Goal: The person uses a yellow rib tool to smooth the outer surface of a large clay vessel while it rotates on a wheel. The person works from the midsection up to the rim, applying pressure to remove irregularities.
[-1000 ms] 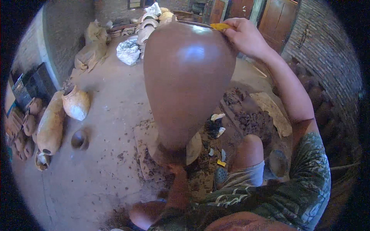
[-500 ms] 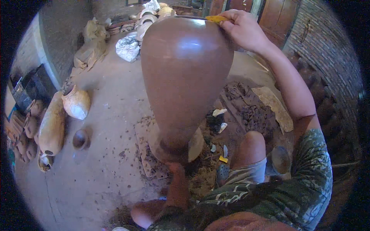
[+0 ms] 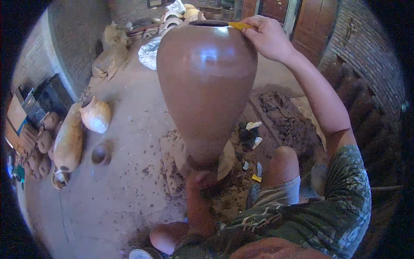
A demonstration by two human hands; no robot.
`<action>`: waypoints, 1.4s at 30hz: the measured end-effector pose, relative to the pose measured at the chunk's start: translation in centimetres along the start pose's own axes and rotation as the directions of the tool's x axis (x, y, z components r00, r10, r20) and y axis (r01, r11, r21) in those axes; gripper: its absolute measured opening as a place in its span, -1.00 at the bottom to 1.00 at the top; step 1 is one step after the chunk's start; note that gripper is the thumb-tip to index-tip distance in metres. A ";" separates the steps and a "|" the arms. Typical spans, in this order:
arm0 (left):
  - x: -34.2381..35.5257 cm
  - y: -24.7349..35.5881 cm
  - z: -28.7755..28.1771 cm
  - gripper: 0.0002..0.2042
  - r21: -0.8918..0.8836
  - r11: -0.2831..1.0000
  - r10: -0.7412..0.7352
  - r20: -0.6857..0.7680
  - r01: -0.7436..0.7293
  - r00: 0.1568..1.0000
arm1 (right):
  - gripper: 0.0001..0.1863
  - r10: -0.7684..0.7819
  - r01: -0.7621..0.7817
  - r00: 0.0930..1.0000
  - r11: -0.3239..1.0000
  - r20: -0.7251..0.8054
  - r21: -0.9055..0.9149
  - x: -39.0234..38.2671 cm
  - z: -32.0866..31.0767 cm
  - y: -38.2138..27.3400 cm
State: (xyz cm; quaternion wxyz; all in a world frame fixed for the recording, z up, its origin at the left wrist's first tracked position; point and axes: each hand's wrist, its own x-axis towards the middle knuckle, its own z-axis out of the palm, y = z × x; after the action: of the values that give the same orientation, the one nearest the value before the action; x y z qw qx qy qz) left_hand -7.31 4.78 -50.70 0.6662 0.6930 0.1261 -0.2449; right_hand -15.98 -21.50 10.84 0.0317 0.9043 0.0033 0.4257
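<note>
A tall brown clay jar stands upright on a potter's wheel, its shoulder glossy and its foot narrow. My right hand pinches a yellow scraper between thumb and fingers. The scraper's edge rests on the shoulder, just beside the jar's dark round mouth. Down by the foot, my left hand is at the near side of the wheel. Shadow and blur keep its fingers from showing clearly.
Wet clay lies right of the wheel. A small yellow piece and pale shards are near my right knee. A long clay vessel, a pale pot and a small bowl sit on the floor at left.
The view has tilted and shifted, so more of the jar's mouth shows. My right hand keeps the scraper at the shoulder near the rim. My left hand is slightly higher, at the wheel.
</note>
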 end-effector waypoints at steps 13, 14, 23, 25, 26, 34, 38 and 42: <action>-5.3 29.1 -5.4 -0.24 -0.343 0.705 0.582 -0.219 -0.621 0.783 | -0.70 -0.048 0.051 0.994 0.998 -0.098 0.034 -1.5 1.2 -0.2; -5.9 31.3 -5.4 -0.24 -0.309 0.682 0.644 -0.177 -0.663 0.745 | -0.71 -0.085 0.089 0.986 0.996 -0.141 0.026 -1.7 1.4 -0.1; -13.7 49.1 -2.8 -0.21 -0.107 0.359 0.933 0.046 -0.927 0.356 | -0.81 -0.232 0.314 0.884 0.938 -0.406 0.148 -5.3 1.8 -2.1; -16.3 51.8 -1.6 -0.17 -0.062 0.307 0.945 0.134 -0.950 0.297 | -0.81 -0.261 0.326 0.882 0.939 -0.393 0.107 -6.5 2.1 -3.0; -18.9 51.8 0.6 -0.15 -0.033 0.284 0.949 0.154 -0.958 0.276 | -0.81 -0.276 0.324 0.887 0.943 -0.370 0.071 -7.6 1.9 -2.8; -21.4 53.0 2.6 -0.09 -0.020 0.264 0.900 0.363 -0.964 0.239 | -0.72 0.049 0.107 0.882 0.947 -0.469 0.302 -3.2 3.7 4.8; -22.0 52.3 4.3 -0.10 -0.059 0.312 0.894 0.358 -0.948 0.271 | -0.63 0.258 -0.188 0.962 0.865 -0.093 0.465 -1.0 7.1 10.1; -20.5 53.3 2.0 -0.08 0.006 0.234 0.918 0.328 -0.972 0.223 | -0.71 0.214 -0.101 0.958 0.875 -0.190 0.474 -4.8 4.6 4.0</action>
State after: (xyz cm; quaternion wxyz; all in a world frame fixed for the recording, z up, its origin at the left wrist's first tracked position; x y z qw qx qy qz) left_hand 1.66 1.60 5.70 0.6089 0.6525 -0.4365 0.1139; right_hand -15.57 -25.85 4.48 -0.2185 0.8260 0.0334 0.5186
